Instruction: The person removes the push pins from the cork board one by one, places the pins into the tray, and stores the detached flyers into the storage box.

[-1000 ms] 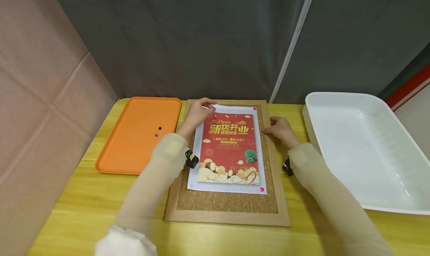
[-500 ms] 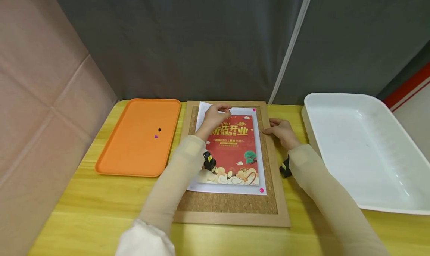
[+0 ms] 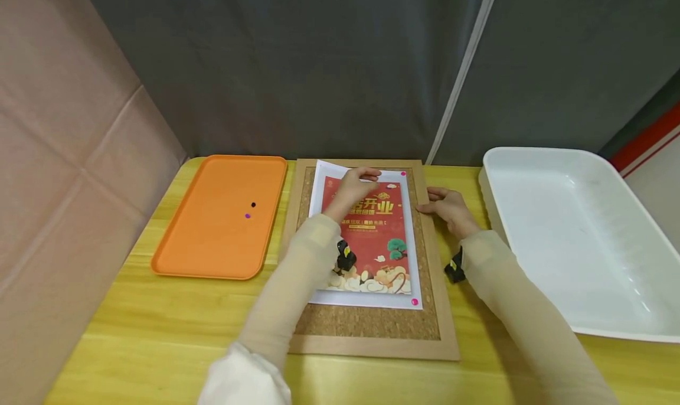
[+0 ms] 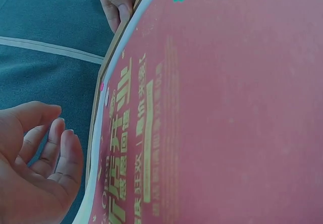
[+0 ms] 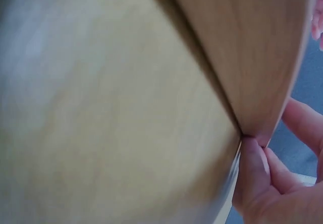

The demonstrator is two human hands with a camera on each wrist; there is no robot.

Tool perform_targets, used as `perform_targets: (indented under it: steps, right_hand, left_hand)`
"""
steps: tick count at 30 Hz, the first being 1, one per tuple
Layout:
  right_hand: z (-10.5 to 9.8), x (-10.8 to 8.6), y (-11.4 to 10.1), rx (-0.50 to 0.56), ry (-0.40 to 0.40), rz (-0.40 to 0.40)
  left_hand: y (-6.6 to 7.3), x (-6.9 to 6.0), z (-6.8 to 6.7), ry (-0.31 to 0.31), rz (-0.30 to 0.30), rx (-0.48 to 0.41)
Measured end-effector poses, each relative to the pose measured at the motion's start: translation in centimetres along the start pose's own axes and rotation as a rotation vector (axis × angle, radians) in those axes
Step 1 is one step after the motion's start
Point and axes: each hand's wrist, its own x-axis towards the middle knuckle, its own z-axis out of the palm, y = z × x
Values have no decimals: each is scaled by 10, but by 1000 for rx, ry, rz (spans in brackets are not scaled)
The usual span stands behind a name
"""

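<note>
- A red poster [image 3: 374, 245] with gold Chinese lettering lies on a framed cork board [image 3: 366, 325], in the middle of a yellow wood-grain table [image 3: 175, 346]; a white sheet [image 3: 366, 300] shows all round it.
- One pink tack [image 3: 403, 173] sits at the sheet's upper right corner, another pink tack [image 3: 414, 301] at its lower right corner. The upper left corner appears lifted off the cork.
- The person's left hand [image 3: 355, 189] hangs over the top of the poster and covers part of the lettering; its fingers are loosely curled, the thumb tip near the fingertips but apart from them.
- The right hand [image 3: 448, 210] grips the right edge of the board's wooden frame between thumb and fingers, close-up in the right wrist view.
- Left of the board is an orange tray [image 3: 207, 239] bearing a small black piece [image 3: 253, 204] and a small purple piece [image 3: 247, 216], both too tiny to make out.
- To the right stands a deep white tub [image 3: 589, 245].
- Behind the table hangs a dark grey curtain [image 3: 319, 68].
</note>
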Motion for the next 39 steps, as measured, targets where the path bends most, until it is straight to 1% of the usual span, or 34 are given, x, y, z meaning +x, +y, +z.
perform_targets:
  steps: [7, 16, 23, 28, 31, 33, 39]
  right_hand:
    - [3, -2, -1, -27, 20, -12]
    - [6, -7, -2, -97, 40, -49]
    - [11, -11, -3, -115, 37, -45]
    - [20, -13, -4, -118, 21, -50]
    - [20, -14, -4, -126, 30, -46]
    - [18, -14, -4, -143, 37, -44]
    - [14, -14, -5, -190, 28, -57]
  left_hand:
    - [-5, 2, 7, -45, -51, -49]
    - [-4, 1, 11, -73, -71, -58]
    - [-6, 2, 10, -56, -53, -46]
    - [-8, 4, 10, -46, -56, -72]
    - [-7, 8, 15, -50, -43, -70]
    - [-6, 12, 20, -45, -29, -51]
    - [-5, 24, 36, -12, -2, -7]
